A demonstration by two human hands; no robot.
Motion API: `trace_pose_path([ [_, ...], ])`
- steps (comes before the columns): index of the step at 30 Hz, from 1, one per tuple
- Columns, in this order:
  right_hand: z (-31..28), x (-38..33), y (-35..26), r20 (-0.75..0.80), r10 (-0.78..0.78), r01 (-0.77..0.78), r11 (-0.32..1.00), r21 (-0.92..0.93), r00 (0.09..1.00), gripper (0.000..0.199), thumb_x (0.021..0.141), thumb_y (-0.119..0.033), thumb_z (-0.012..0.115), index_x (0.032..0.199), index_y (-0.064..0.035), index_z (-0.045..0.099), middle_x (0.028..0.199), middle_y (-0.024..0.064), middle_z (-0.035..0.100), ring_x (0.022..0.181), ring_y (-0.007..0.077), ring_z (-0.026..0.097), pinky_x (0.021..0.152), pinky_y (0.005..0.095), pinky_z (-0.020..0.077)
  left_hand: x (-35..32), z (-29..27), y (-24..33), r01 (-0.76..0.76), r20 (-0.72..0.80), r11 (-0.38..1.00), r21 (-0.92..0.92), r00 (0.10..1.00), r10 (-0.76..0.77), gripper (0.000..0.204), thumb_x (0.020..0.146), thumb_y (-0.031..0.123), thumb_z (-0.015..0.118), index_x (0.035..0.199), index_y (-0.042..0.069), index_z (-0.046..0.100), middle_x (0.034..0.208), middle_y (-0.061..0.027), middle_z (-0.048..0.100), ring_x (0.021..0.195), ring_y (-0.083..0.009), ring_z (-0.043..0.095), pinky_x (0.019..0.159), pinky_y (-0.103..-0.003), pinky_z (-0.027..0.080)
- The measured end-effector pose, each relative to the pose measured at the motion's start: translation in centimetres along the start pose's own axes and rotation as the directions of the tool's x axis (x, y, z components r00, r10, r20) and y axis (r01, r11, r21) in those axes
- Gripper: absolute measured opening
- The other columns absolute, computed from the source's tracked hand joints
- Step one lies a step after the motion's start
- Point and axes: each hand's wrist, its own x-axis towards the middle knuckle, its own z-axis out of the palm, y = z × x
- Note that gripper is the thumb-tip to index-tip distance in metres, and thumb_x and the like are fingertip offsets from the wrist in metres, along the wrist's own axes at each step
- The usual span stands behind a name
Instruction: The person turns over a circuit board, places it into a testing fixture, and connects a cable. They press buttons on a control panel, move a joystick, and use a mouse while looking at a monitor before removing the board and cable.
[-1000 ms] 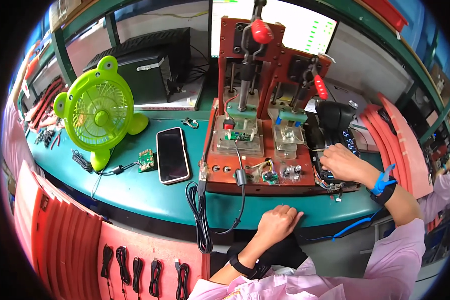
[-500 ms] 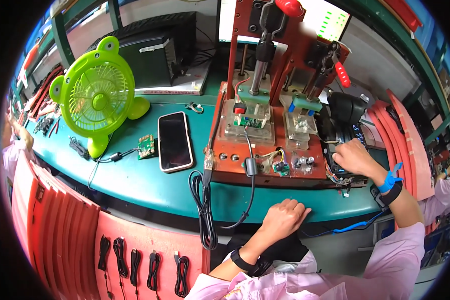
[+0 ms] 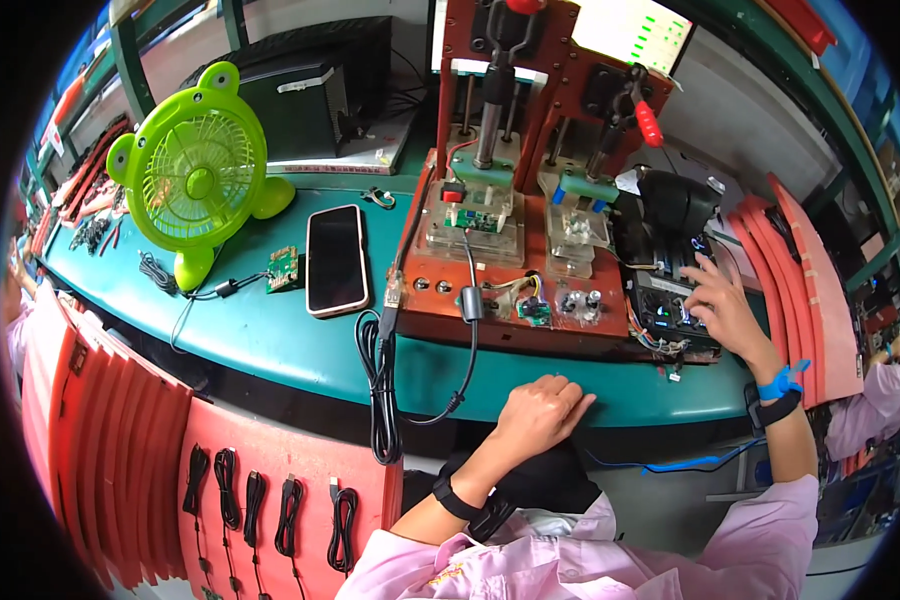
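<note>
My right hand (image 3: 722, 306) is open with its fingers spread, over the right side of a black box (image 3: 665, 308) with lit controls. A blue strap (image 3: 782, 380) circles that wrist. My left hand (image 3: 544, 412) is loosely curled into a fist above the table's front edge, and nothing shows in it. Between and beyond my hands stands a red-brown test fixture (image 3: 438, 330) with two toggle clamps. A small green circuit board (image 3: 477, 220) sits under its left clamp. A black cable with a thick ferrite sleeve (image 3: 472, 303) runs from that board, and a coiled black cable (image 3: 381, 390) hangs over the table edge.
A green frog-shaped fan (image 3: 199, 182), another circuit board (image 3: 283, 268) and a phone (image 3: 335, 262) occupy the left of the green table (image 3: 250, 345). Several bundled cables (image 3: 288, 515) lie on pink foam at lower left. More pink foam sheets (image 3: 805, 285) stand at right.
My right hand has opened from a closed shape and spread its fingers over the black box. The whole view has shifted slightly; my left hand stays curled.
</note>
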Motion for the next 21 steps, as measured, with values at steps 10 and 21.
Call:
trace_pose_path([
  [10,-0.7,-2.0,2.4,0.082,0.111,-0.113,0.993,0.023,0.99,0.012,0.071,-0.016,0.062,0.072,-0.004,0.064,0.117,0.0077,0.053,0.125,0.028,0.03,0.101,0.0526,0.0101,0.2,0.4,0.5,-0.036,0.01,0.993,0.115,0.999,0.035,0.029,0.073,0.017,0.066,0.057,0.006,0.044,0.054,-0.0077,0.045,0.051,-0.0258,0.049,0.043,-0.036,0.039],
  [21,-0.2,-2.9,4.9,-0.071,-0.04,0.033,0.995,-0.095,0.997,0.012,0.065,-0.012,0.066,0.074,-0.0038,0.064,0.111,0.0067,0.055,0.122,0.0268,0.034,0.099,0.0563,0.0161,0.6,0.7,0.9,-0.045,0.037,0.985,0.165,0.999,0.039,0.03,0.071,0.016,0.067,0.056,0.007,0.043,0.053,-0.006,0.043,0.049,-0.0231,0.047,0.042,-0.034,0.038],
])
